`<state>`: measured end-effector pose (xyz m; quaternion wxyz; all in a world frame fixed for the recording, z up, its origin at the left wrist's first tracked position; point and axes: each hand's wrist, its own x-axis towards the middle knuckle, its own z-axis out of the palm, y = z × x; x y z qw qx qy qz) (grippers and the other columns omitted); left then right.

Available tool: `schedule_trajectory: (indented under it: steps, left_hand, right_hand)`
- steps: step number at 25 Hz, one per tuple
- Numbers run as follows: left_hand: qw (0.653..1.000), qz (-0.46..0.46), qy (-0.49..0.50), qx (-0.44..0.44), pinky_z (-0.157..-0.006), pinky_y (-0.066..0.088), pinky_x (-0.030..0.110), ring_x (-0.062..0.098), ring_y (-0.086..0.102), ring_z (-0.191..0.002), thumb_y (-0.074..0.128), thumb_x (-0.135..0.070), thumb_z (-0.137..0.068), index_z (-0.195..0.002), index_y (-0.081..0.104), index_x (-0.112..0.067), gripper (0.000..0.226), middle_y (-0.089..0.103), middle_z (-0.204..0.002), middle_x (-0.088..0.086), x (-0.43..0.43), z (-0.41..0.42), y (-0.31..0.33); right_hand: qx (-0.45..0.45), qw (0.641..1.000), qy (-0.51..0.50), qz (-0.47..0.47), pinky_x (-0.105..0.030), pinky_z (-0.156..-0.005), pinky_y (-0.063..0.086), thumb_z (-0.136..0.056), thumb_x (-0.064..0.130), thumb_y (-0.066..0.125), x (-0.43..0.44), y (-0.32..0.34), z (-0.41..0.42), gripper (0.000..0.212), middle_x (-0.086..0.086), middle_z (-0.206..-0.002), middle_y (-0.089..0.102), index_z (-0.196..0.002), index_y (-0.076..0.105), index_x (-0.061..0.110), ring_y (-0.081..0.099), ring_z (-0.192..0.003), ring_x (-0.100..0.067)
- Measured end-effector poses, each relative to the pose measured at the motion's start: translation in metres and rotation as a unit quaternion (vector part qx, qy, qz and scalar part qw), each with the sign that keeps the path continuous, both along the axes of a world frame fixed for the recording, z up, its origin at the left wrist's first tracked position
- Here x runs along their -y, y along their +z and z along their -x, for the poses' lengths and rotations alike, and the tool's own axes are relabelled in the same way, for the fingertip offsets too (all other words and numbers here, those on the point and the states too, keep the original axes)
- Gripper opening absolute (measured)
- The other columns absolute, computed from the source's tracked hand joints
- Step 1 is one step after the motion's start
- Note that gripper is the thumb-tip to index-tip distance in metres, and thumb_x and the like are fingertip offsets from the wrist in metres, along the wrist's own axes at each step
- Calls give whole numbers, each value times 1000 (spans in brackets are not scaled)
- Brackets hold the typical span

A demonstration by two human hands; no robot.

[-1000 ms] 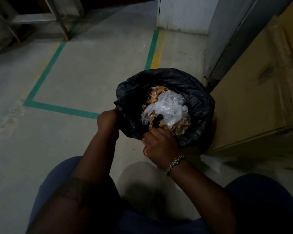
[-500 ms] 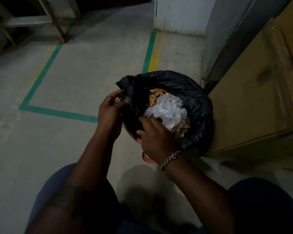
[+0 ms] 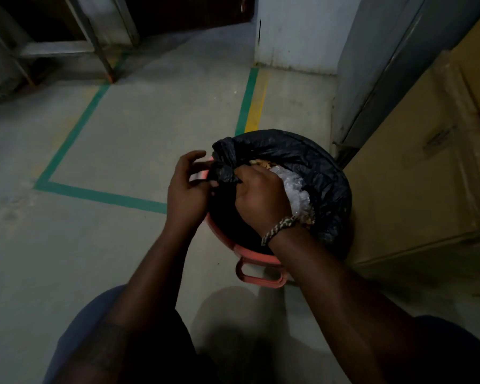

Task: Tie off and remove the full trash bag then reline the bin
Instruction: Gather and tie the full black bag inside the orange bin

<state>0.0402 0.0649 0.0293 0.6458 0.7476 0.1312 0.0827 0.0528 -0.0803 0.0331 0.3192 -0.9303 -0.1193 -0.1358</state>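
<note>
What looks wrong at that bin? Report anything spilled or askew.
Nothing is spilled on the floor. The black trash bag is off the near rim of the red bin but draped over the far side, its mouth open with clear plastic showing. The right hand grips its bunched edge. That looks like mid-tying, not a fault.

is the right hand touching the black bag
Touching. The head view shows the right hand with its fingers curled round a bunched fold of the black bag.

Looking like a warehouse: green tape lines (image 3: 100,195) are marking the concrete floor (image 3: 155,128), cartons (image 3: 416,176) are standing at three o'clock, a metal rack (image 3: 53,49) at eleven.
</note>
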Motion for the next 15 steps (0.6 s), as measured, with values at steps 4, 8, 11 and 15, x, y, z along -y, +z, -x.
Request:
schedule_trajectory:
  steps: [4, 8, 11, 15]
  left_hand:
    - [979, -133, -155, -7, -97, 55, 41, 12, 67, -110, 65, -13, -77, -130, 60, -29, 56, 69, -122, -5, 4, 1, -9]
    - [997, -30, -68, 7, -93, 56, 32, 8, 69, -106, 69, 3, -78, -123, 68, -21, 51, 74, -114, -5, 0, -6, -9]
    - [998, 0, -58, 28, -100, 56, 37, 15, 70, -109, 70, 13, -79, -115, 73, -13, 45, 75, -115, 0, -2, -21, -10]
    - [996, 17, -74, 51, -94, 57, 38, 18, 71, -101, 55, 24, -73, -99, 75, -6, 44, 76, -104, 6, -1, -34, -14]
  right_hand:
    - [-56, 998, 24, -21, -36, -74, 57, -79, 9, 52, -13, 9, -2, 32, -11, -97, 71, -104, 71, 15, 66, -88, -32]
    - [-95, 985, 105, -96, -25, -78, 56, -79, 9, 51, -11, 24, -14, 40, -5, -92, 73, -113, 68, 24, 69, -85, -20]
    - [-43, 992, 43, -108, -28, -67, 54, -88, 10, 53, -11, 24, -45, 24, -6, -81, 72, -99, 71, 21, 68, -75, -20]
    - [-32, 999, 27, -23, -34, -94, 53, -87, 1, 55, -11, 16, -94, 36, -12, -107, 69, -109, 77, 17, 66, -101, -30]
